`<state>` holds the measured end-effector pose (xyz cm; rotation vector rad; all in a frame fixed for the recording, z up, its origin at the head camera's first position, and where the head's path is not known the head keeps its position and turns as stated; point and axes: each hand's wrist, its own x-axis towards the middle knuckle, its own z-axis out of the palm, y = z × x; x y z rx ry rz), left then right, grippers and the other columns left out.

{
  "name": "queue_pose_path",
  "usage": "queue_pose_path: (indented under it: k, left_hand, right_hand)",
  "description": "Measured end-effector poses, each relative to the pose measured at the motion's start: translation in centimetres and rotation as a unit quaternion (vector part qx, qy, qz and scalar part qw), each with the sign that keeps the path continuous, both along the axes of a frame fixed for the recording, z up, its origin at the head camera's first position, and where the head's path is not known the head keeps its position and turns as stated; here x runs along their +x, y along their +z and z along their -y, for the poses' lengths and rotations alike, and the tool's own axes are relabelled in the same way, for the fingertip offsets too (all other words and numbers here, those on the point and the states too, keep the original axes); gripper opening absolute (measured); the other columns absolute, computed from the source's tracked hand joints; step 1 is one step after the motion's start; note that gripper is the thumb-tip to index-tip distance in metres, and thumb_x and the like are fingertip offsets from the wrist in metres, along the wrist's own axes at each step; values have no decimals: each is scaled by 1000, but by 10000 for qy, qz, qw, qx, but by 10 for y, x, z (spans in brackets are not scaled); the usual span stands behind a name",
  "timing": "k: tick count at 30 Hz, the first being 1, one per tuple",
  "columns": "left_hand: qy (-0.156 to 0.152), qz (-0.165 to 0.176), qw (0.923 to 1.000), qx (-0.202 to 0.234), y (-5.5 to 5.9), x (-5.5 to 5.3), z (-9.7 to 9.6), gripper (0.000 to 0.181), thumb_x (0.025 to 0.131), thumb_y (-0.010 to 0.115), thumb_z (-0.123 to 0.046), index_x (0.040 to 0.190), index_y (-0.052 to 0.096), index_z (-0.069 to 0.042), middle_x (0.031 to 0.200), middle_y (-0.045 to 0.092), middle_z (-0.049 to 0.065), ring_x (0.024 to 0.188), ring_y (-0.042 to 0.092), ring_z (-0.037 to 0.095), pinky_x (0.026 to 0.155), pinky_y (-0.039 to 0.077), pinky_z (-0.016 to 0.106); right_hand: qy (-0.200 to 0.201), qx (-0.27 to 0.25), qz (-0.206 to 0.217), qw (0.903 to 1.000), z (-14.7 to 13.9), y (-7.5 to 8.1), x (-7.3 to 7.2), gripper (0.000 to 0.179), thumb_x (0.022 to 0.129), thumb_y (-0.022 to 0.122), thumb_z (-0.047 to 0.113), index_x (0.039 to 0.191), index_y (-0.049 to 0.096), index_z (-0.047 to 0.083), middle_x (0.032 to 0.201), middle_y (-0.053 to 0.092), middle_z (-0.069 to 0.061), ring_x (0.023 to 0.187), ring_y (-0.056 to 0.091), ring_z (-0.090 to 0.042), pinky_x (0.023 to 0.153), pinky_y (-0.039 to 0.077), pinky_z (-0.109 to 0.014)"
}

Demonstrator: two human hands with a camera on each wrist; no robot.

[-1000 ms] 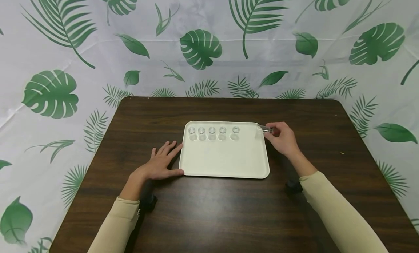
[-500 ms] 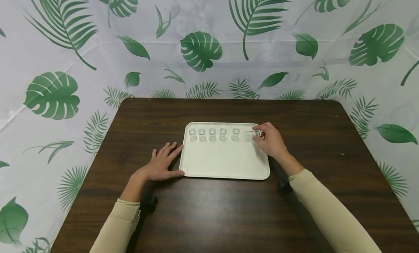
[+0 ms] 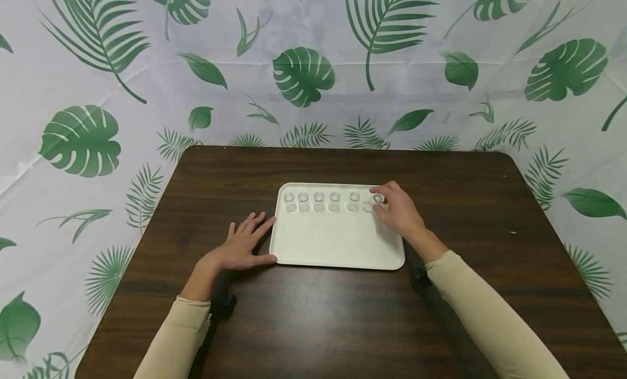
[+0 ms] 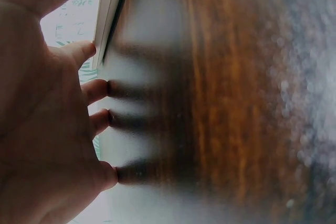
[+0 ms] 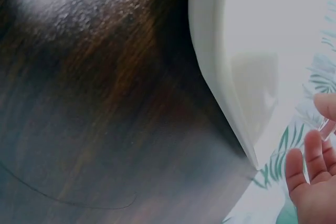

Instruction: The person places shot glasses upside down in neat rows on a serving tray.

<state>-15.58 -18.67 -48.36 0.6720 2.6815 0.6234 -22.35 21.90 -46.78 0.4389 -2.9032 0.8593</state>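
Observation:
A white rectangular tray (image 3: 338,240) lies on the dark wooden table. Along its far side stands a row of several small clear glasses (image 3: 319,200). My right hand (image 3: 399,213), over the tray's far right corner, holds another small clear glass (image 3: 379,198) between thumb and fingers at the row's right end. In the right wrist view, only a sliver of that glass (image 5: 327,129) shows among the fingers. My left hand (image 3: 240,248) is spread at the tray's left side, thumb and index finger at the rim. The left wrist view shows the other fingertips (image 4: 101,121) on the table.
The dark wooden table (image 3: 313,324) extends around the tray on all sides. Behind it hangs a white cloth (image 3: 235,90) with green leaf prints. A tiny yellowish speck (image 3: 513,232) lies on the table at right.
My right hand has moved left from beyond the tray's right edge to the end of the row, bringing the glass from lying sideways to nearly upright. My left hand stays in place.

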Motion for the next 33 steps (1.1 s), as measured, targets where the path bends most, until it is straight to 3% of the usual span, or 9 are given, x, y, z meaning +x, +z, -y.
queue_pose_path:
  k: [23, 33]
  left_hand:
    - [8, -59, 9999, 81, 0, 2, 1, 96, 86, 65, -59, 159, 18, -17, 162, 12, 18, 148, 2, 42, 104, -2, 74]
    - [39, 3, 10000, 22, 2, 2, 0, 96, 86, 65, -60, 159, 18, -18, 163, 11, 16, 148, 1, 40, 105, -3, 73]
  right_hand:
    - [78, 112, -179, 9997, 11, -1, 1, 43, 92, 66, 7, 133, 58, 10, 109, 54, -11, 86, 53, -25, 70, 45, -40]
    - [82, -166, -139, 9997, 7, -2, 2, 51, 90, 67, 6, 139, 52, 8, 116, 52, -14, 93, 56, -28, 76, 47, -44]
